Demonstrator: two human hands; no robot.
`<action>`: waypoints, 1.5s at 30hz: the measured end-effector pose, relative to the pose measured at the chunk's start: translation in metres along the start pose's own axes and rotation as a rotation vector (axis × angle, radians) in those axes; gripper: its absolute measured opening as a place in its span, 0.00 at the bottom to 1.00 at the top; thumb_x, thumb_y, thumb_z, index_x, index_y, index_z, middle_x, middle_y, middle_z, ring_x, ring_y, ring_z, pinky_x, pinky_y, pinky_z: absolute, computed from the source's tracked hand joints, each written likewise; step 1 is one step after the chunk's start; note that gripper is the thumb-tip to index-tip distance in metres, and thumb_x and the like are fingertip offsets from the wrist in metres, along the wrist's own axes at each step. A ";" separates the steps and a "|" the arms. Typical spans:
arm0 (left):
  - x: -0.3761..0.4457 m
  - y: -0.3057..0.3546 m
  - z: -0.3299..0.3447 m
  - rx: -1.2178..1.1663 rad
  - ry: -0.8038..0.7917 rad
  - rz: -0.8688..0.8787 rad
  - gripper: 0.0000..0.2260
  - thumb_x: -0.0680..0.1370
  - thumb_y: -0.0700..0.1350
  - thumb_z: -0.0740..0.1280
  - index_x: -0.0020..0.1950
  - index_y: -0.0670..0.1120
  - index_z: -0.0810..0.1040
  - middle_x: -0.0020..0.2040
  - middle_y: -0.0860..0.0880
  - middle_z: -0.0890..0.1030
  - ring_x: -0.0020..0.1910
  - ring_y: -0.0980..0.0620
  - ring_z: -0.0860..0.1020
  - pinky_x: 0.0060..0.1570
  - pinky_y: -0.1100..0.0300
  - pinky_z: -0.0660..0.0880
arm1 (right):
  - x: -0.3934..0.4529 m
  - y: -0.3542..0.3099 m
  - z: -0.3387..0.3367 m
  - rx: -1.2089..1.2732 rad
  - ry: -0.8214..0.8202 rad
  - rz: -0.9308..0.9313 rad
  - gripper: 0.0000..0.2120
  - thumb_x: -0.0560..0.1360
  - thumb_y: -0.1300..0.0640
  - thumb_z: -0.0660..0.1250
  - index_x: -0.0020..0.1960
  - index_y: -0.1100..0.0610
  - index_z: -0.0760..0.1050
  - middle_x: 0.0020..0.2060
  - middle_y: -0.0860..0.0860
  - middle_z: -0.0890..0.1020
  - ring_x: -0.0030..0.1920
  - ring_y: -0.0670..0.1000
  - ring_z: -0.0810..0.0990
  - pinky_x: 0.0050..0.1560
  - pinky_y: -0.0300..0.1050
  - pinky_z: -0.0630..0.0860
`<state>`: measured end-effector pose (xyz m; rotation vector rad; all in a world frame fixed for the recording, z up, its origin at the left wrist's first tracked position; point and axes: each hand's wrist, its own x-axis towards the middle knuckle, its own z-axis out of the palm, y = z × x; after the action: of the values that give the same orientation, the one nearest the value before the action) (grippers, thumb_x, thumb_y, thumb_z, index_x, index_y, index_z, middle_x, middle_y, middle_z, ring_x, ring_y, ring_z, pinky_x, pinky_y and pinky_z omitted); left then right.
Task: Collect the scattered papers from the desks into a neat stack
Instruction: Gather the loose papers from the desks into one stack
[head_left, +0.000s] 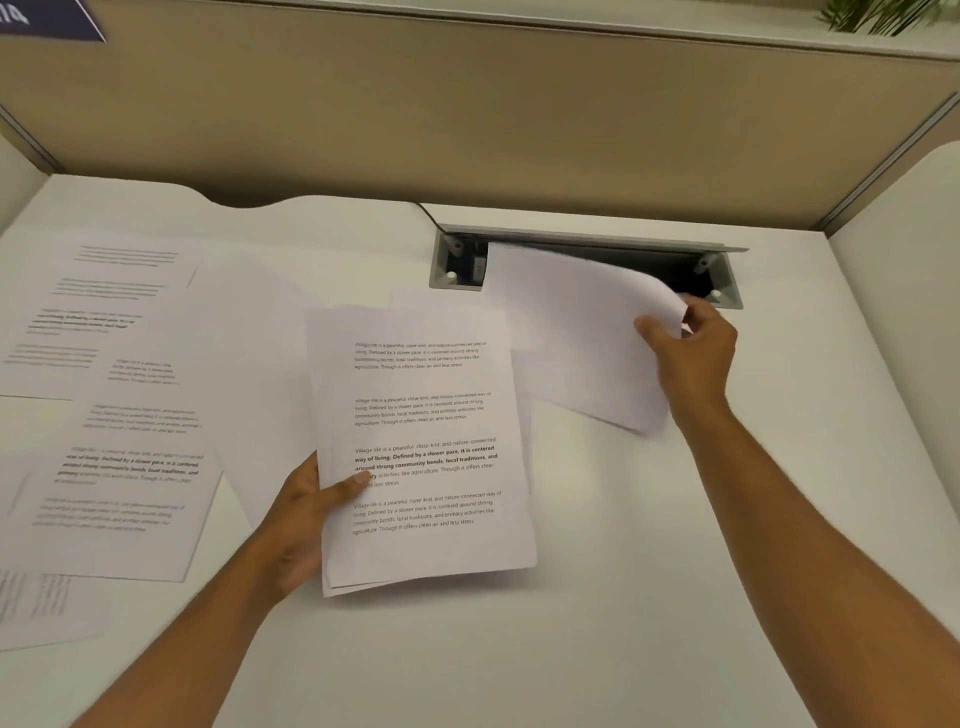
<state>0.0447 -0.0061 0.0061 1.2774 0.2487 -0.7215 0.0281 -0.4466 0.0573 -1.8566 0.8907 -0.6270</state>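
My left hand (298, 514) grips a small stack of printed papers (426, 457) by its left edge, thumb on top, held just above the white desk (597, 597). My right hand (691, 358) pinches the curled right edge of a single sheet (576, 332), blank side up, lifted off the desk beside the stack. Several more printed sheets (119, 415) lie spread over the left part of the desk, overlapping each other. One more sheet (41, 608) lies at the near left edge.
An open grey cable tray (587, 265) is sunk into the desk behind the lifted sheet, partly covered by it. A beige partition wall (467, 119) closes off the back. A second partition stands at the right (904, 322).
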 end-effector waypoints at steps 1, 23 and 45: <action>-0.003 0.003 -0.007 -0.005 0.008 0.020 0.24 0.79 0.38 0.73 0.75 0.49 0.80 0.70 0.44 0.88 0.66 0.39 0.88 0.58 0.42 0.88 | -0.012 -0.011 -0.001 0.007 0.019 -0.094 0.15 0.74 0.55 0.78 0.60 0.54 0.83 0.51 0.48 0.85 0.47 0.41 0.85 0.51 0.40 0.83; -0.049 0.056 -0.175 -0.033 0.070 0.161 0.27 0.75 0.37 0.74 0.74 0.50 0.82 0.68 0.44 0.88 0.61 0.41 0.90 0.50 0.47 0.89 | -0.231 0.009 0.132 -0.718 -0.674 -0.946 0.24 0.71 0.50 0.76 0.64 0.58 0.82 0.68 0.54 0.82 0.74 0.58 0.78 0.76 0.74 0.62; -0.028 0.066 -0.178 0.009 0.004 0.091 0.25 0.79 0.36 0.73 0.76 0.49 0.80 0.67 0.44 0.89 0.60 0.40 0.90 0.49 0.45 0.90 | -0.125 -0.030 0.087 -0.243 -0.340 0.299 0.15 0.77 0.59 0.76 0.63 0.59 0.83 0.59 0.57 0.87 0.57 0.61 0.86 0.61 0.54 0.82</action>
<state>0.1020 0.1765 0.0202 1.2909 0.1894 -0.6427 0.0264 -0.2923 0.0429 -1.9152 1.0202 -0.0159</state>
